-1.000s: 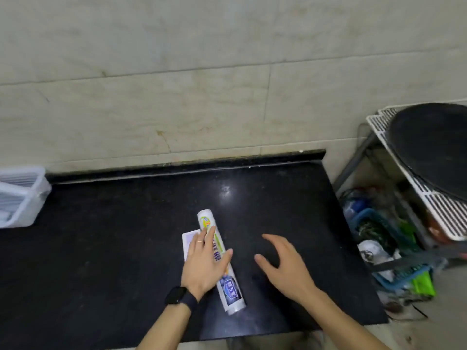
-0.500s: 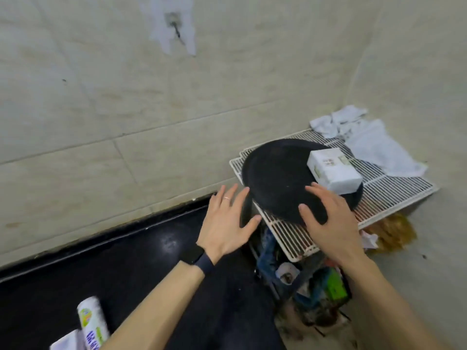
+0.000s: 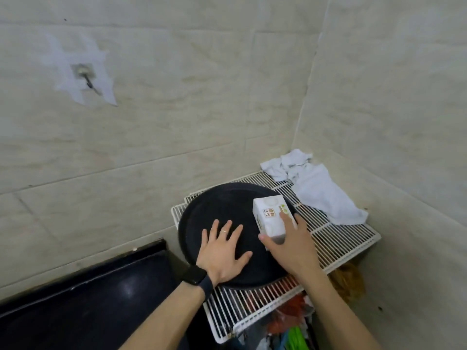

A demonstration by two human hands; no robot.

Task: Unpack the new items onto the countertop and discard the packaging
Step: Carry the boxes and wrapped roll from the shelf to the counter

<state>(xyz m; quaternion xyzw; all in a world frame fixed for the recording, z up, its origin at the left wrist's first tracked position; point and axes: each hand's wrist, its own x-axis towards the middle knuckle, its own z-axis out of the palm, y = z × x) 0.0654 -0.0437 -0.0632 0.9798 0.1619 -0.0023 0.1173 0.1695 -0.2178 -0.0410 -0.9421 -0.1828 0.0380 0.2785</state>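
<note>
Two hands meet in the lower middle of the frame. We see the left hand (image 3: 222, 251) lying flat on a round black flat pan (image 3: 217, 208), fingers straight and spread, holding nothing. It wears a thin ring (image 3: 224, 231) on one finger and a black wristband (image 3: 195, 277) at the wrist.

Just to its right, the right hand (image 3: 290, 246) grips a small white cardboard box (image 3: 269, 215) with printed characters on its side. The thumb is against the box's near lower corner and the forefinger reaches over its top. The box is over the right part of the pan, centre right in the frame; we cannot tell whether it rests there or is lifted clear.

The pan lies on a white wire rack (image 3: 336, 238), whose far corner carries a crumpled white cloth (image 3: 318, 190). Under the rack we make out a blurred jumble of coloured things (image 3: 293, 329). A glossy black table (image 3: 88, 306) fills the lower left, beside the rack. On the beige tiled wall (image 3: 202, 109), upper left, a metal hook (image 3: 86, 77) sits in a pale patch.
</note>
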